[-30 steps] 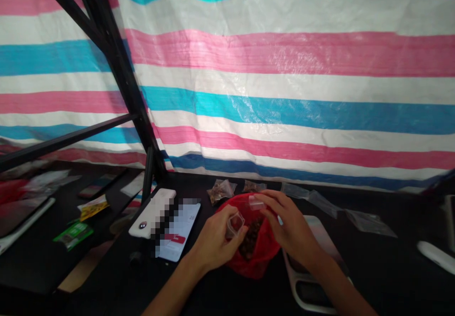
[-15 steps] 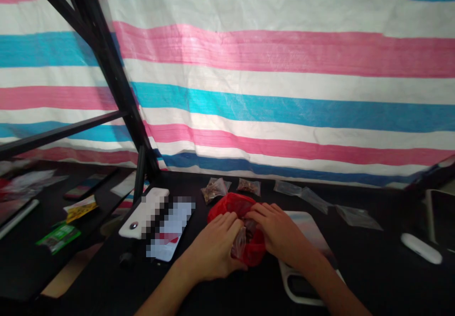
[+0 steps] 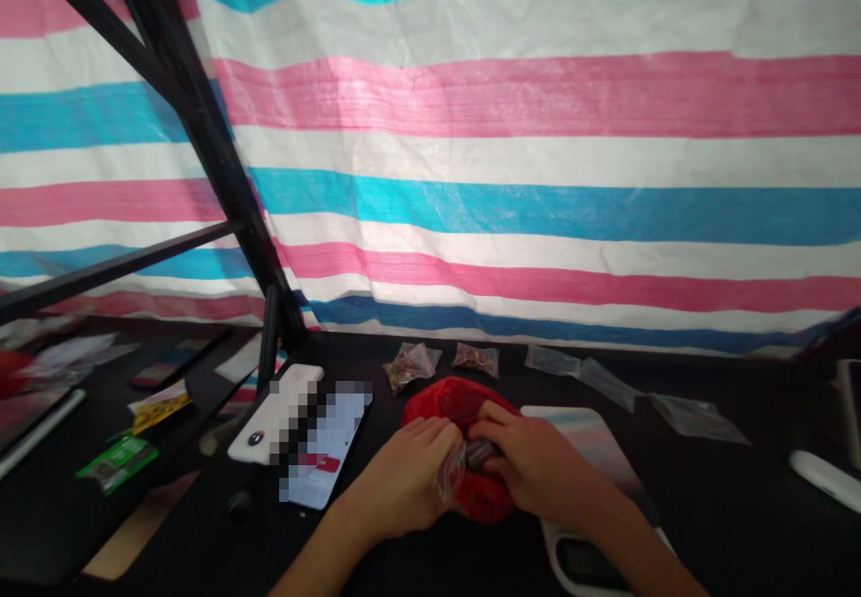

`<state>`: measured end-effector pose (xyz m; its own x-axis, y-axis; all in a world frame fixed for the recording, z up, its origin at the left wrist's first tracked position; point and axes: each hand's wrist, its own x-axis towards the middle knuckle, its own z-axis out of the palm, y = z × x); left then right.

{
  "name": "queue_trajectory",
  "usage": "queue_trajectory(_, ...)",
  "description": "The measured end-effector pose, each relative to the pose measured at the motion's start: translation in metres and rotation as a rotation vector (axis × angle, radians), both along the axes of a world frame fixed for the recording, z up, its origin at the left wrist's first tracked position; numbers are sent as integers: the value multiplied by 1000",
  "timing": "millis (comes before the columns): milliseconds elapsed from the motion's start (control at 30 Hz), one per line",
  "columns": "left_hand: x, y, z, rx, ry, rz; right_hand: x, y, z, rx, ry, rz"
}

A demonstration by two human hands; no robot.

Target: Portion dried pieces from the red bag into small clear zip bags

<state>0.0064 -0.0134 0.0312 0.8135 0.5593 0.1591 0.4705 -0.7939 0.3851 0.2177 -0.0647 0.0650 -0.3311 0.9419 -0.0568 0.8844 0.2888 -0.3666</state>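
Observation:
A red plastic bag (image 3: 450, 404) of dark brown pieces lies on the black table, low in the middle of the view. My left hand (image 3: 407, 480) pinches a small clear plastic bag (image 3: 452, 474) at the red bag's mouth, fingers closed. My right hand (image 3: 531, 462) is closed too, pressing dark brown pieces (image 3: 479, 454) against the small bag's opening. Both hands touch the red bag. Behind it lie two small clear bags filled with brown pieces (image 3: 409, 366) (image 3: 476, 358).
A white scale (image 3: 592, 454) sits under my right forearm. Empty clear bags (image 3: 585, 371) lie to the right. A white phone-like device (image 3: 273, 413) and a card (image 3: 329, 445) lie on the left. Black frame bars (image 3: 202, 131) rise at left. A striped tarp (image 3: 538, 176) hangs behind.
My hands dropped from above the red bag into its mouth. The small clear bag, held open in the air before, now sits low between my hands with dark pieces at it.

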Motion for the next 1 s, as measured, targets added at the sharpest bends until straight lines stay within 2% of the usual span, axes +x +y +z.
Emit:
queue_trajectory(200,-2,5,-7,27,-86,14,-5,-1,-3,7,109,66)
queue_trajectory(333,-1,6,-8,14,-137,7,-4,1,-6,-10,210,50)
queue_trajectory(400,-1,3,-5,-47,-177,21,-3,3,-9,-8,249,33)
queue_trajectory(533,-3,-6,7,-268,-307,79,1,6,-13,10,300,-14)
queue_trajectory(700,-5,-7,12,-498,-435,64,5,8,-5,69,380,-59)
queue_trajectory(867,1,-2,8,-549,-546,159,2,8,1,162,453,-93)
queue_trajectory(1000,5,-2,6,-540,-551,164,-6,4,-1,259,442,-76)
